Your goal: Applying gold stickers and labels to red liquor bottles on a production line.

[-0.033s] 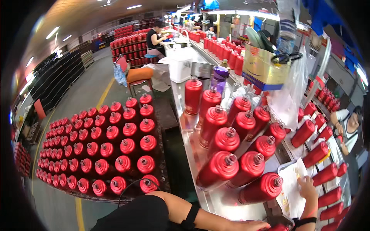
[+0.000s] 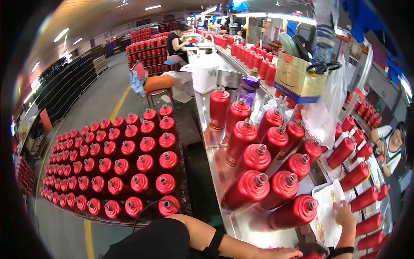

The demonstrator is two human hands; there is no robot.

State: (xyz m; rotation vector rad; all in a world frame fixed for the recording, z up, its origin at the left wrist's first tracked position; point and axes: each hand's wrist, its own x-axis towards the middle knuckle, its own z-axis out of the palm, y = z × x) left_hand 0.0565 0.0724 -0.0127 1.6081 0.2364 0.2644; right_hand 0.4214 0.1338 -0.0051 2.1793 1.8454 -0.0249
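There are dozens of red bottles (image 2: 246,193), one purple flask (image 2: 249,90), one yellow carton (image 2: 297,77), one white bin (image 2: 204,78).

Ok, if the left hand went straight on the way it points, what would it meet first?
The left hand would most likely meet the red bottle at the picture's lower edge, just to its right; depth is unclear there, so they may already touch.

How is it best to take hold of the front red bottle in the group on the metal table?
Probably around the cylindrical body of the front red bottle, from the near side: other red bottles crowd its far side, and its neck is much narrower.
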